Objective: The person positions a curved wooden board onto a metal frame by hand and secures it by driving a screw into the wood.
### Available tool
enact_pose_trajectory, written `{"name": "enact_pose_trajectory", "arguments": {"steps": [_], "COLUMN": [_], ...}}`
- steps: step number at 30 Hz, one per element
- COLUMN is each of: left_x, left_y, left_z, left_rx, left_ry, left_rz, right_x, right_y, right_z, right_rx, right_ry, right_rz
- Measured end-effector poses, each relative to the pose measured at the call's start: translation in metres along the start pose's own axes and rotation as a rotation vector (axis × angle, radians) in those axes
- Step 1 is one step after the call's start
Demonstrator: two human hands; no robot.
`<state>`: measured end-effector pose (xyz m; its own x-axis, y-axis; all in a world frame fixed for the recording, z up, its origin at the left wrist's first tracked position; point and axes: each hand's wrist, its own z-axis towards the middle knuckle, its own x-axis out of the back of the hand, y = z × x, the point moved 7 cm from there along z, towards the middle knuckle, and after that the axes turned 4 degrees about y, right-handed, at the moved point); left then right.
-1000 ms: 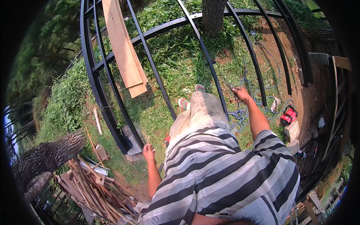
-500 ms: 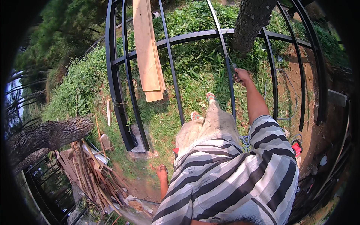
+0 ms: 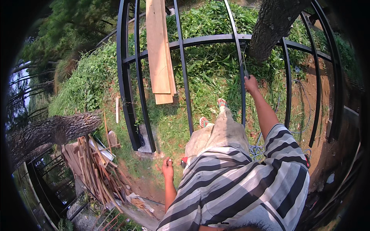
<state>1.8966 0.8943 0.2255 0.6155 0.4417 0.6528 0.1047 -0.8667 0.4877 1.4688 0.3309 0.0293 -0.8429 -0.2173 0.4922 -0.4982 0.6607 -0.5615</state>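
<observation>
My right hand reaches out ahead and is closed round the dark handle of a long thin tool. The tool's slim shaft points away from me, alongside a black metal bar; its exact kind is too small to tell. Whether the tool touches the bar I cannot tell. My left hand hangs low at my left side, above the bare ground, with its fingers curled in. What it holds, if anything, is hidden. The bar belongs to a black metal frame whose crossbar runs across in front of me.
Wooden planks lie over the frame at left. A tree trunk rises beyond my right hand; another trunk leans in at left. Scrap wood is heaped at lower left. A coiled blue cable lies by my right leg.
The view has shifted, so the frame and planks appear further right. My right hand has kept hold of the tool, whose shaft now points more directly away. My left hand has come slightly higher.
</observation>
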Motion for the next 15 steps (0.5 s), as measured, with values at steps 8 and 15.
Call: {"name": "enact_pose_trajectory", "arguments": {"steps": [8,15], "left_x": [-0.035,-0.038], "left_y": [-0.035,-0.055], "left_z": [-0.027,-0.057], "left_rx": [0.044,0.121], "left_ry": [-0.049,0.041], "left_rz": [-0.018,-0.103], "right_x": [-0.043,-0.070], "right_y": [0.009,-0.039], "right_z": [-0.080,-0.107], "right_rx": [0.122,0.471], "right_ry": [0.318,0.169], "right_rz": [-0.329,-0.248]}}
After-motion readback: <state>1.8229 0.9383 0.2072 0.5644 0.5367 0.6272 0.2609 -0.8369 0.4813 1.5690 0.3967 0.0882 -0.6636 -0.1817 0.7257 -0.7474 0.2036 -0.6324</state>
